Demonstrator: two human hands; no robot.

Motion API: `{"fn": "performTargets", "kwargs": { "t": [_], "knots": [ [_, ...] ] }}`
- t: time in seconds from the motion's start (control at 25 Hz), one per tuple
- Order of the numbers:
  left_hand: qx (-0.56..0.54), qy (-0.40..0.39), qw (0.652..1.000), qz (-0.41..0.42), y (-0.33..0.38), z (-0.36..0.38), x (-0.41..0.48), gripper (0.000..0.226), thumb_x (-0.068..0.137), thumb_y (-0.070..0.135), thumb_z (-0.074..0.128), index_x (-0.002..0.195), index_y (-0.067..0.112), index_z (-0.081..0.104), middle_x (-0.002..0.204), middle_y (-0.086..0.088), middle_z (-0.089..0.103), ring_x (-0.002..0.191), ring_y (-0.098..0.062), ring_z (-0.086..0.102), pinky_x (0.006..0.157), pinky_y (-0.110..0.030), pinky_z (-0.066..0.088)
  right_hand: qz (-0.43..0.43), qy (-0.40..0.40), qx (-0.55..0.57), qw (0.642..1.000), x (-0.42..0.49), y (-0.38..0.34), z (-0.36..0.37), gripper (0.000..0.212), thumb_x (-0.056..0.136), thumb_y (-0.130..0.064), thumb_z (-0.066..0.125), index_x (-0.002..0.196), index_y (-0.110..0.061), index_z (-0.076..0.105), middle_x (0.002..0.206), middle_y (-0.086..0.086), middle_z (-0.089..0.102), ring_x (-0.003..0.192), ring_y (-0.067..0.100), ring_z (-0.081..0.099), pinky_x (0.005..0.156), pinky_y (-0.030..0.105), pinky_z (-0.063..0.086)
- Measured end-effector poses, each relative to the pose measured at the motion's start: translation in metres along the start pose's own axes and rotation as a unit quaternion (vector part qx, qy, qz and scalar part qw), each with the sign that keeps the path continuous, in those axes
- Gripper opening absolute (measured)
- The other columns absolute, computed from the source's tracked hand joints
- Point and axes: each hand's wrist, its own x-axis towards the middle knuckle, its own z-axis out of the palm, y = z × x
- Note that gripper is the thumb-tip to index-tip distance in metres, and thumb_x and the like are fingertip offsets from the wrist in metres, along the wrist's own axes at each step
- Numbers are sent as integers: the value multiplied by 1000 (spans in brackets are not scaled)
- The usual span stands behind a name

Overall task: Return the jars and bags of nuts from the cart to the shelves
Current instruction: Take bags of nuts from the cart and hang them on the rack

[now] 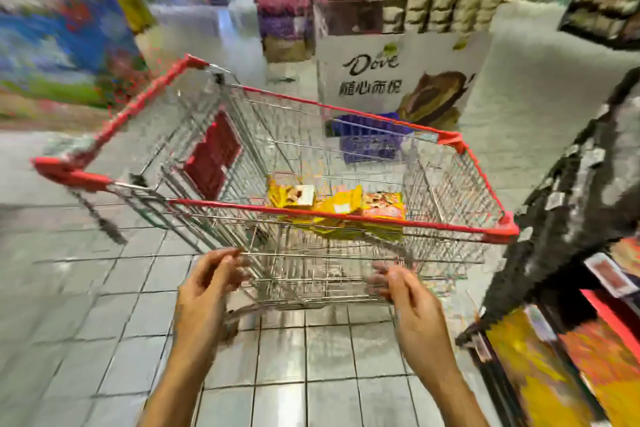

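**A:** how far along is this?

**B:** nearly done, I'd guess. The cart [346,215] only has a few yellow bags [339,203] left on its floor, and I can't see any jars. Left hand [204,288] and right hand [412,298] hover just outside its near side, relaxed, holding nothing.

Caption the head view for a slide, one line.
Empty left hand and right hand near a red-rimmed shopping cart holding yellow snack bags on a tiled store floor.
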Motion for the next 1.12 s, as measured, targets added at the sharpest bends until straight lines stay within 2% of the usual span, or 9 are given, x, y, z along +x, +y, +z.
{"fn": "performTargets", "kwargs": {
  "t": [0.12, 0.28, 0.4, 0.56, 0.64, 0.76, 0.96, 1.04, 1.12],
  "knots": [
    [-18, 42, 999, 6, 14, -92, 34, 21, 94, 8, 47, 87, 18, 65, 80, 0, 70, 70, -11, 67, 63, -9, 51, -23, -62, -10, 998, 25, -27, 101, 31, 81, -49, 39, 88, -33, 64, 84, -10, 73, 87, 6, 67, 80, 24, 52],
    [39, -13, 996, 79, 57, -198, 110, 20, 93, 8, 48, 90, 16, 66, 75, 2, 73, 68, -6, 68, 63, -11, 51, -85, -108, -21, 990, 69, -79, 237, 22, 94, -35, 42, 86, -33, 62, 89, -2, 71, 92, 21, 66, 87, 39, 49],
    [95, -57, 989, 101, 86, -256, 180, 22, 94, 7, 48, 90, 17, 66, 72, 6, 72, 68, -1, 66, 65, -9, 50, -91, -107, -51, 989, 110, -124, 335, 22, 98, -22, 44, 99, -23, 66, 93, 1, 69, 95, 21, 65, 90, 36, 49],
    [149, -101, 977, 113, 98, -283, 293, 20, 95, 7, 48, 95, 13, 67, 79, 6, 68, 70, 0, 65, 72, -14, 52, -78, -85, -153, 982, 188, -163, 431, 28, 96, -23, 45, 99, -4, 64, 97, 16, 69, 94, 31, 61, 81, 35, 45],
    [162, -130, 970, 122, 99, -278, 353, 21, 96, 10, 47, 91, 20, 65, 82, 5, 67, 75, -7, 65, 73, -19, 51, -53, -113, -248, 961, 232, -164, 463, 34, 95, -25, 44, 90, 2, 63, 85, 18, 64, 80, 30, 57, 66, 33, 40],
    [203, -186, 945, 175, 90, -254, 446, 24, 95, 11, 46, 88, 25, 64, 87, 3, 68, 81, -8, 63, 78, -22, 47, 12, -159, -281, 946, 295, -147, 504, 40, 96, -31, 44, 60, -13, 43, 60, 3, 40, 54, 17, 37, 52, 27, 29],
    [357, -317, 837, 266, 65, -211, 555, 25, 88, 2, 55, 111, 6, 66, 113, -13, 66, 107, -25, 61, 95, -33, 45, 178, -239, -190, 936, 333, -137, 520, 23, 96, -32, 46, 88, -11, 49, 76, 3, 51, 57, 18, 53, 56, 25, 48],
    [394, -383, 759, 350, 60, -194, 588, 32, 82, -5, 60, 113, 1, 65, 117, -19, 63, 113, -30, 57, 96, -32, 38, 226, -253, -177, 924, 328, -134, 530, 19, 95, -28, 49, 83, -14, 48, 73, 3, 53, 52, 15, 57, 49, 23, 51],
    [410, -487, 652, 413, 53, -175, 616, 39, 74, -12, 62, 112, -3, 65, 117, -21, 63, 113, -32, 57, 94, -29, 35, 256, -206, -189, 925, 321, -130, 544, 22, 94, -24, 52, 75, -15, 43, 68, 3, 54, 40, 8, 56, 39, 17, 47]
  ]
}}
